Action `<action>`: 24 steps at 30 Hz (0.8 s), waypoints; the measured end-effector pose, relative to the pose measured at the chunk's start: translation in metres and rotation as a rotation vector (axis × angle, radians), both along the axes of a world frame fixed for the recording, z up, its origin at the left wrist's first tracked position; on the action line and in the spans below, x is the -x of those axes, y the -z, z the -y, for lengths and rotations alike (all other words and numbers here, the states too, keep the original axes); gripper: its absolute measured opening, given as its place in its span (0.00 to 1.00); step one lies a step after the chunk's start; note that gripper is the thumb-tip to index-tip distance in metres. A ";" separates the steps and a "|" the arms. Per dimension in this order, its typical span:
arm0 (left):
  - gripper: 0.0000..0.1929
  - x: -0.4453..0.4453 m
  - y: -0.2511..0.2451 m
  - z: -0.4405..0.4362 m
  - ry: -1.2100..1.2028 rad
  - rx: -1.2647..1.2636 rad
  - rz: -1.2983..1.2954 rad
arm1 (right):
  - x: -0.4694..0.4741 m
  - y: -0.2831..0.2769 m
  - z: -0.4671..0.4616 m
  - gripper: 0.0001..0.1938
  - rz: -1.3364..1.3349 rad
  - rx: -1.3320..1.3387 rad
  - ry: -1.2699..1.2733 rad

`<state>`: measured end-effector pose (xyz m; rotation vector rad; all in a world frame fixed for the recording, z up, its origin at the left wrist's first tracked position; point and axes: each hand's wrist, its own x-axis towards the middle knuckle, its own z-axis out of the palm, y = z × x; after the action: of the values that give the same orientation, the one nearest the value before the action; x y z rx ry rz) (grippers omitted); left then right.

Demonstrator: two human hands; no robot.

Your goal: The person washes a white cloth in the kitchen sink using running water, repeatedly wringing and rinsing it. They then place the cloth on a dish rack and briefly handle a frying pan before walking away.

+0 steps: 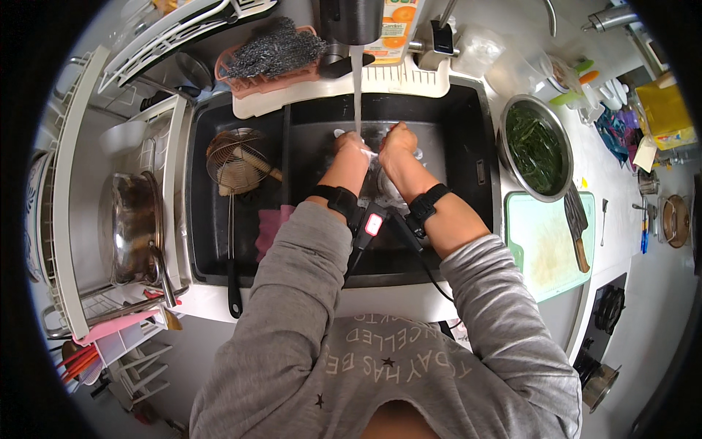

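Both of my hands are inside the right basin of a black double sink (471, 159). A stream of water (357, 82) from the black faucet (351, 22) falls onto my left hand (349, 144). Close beside it is my right hand (401, 140), with a bit of red showing at its fingers. White suds lie around both hands. The fingers point away from me and are mostly hidden, so what they hold is unclear. Between my forearms, a round shiny shape (388, 184) shows partly on the basin floor.
Wire skimmers (236, 164) and a pink cloth (269, 228) occupy the left basin. At right stand a metal bowl of leafy greens (535, 148), a green cutting board (543, 252) and a cleaver (576, 217). Steel-wool scrubbers (277, 52) sit behind. A pot (131, 228) stands left.
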<state>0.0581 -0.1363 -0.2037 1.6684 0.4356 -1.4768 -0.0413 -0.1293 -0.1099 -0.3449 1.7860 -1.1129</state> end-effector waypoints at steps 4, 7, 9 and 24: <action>0.18 0.014 -0.039 -0.003 0.036 0.026 0.011 | 0.012 -0.003 -0.005 0.16 0.025 0.010 -0.005; 0.20 0.020 -0.078 -0.013 -0.232 0.120 -0.047 | 0.016 -0.004 -0.013 0.16 -0.007 0.048 -0.014; 0.21 0.020 -0.094 -0.017 -0.353 0.182 -0.089 | 0.016 -0.005 -0.018 0.14 0.027 0.050 -0.051; 0.16 0.021 -0.101 -0.094 0.044 0.466 0.109 | 0.014 -0.011 -0.042 0.17 0.384 -0.241 -0.689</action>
<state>0.0370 -0.0424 -0.1026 1.3801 -0.0103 -1.3813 -0.0558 -0.0870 -0.0992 -0.5106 1.2846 -0.4307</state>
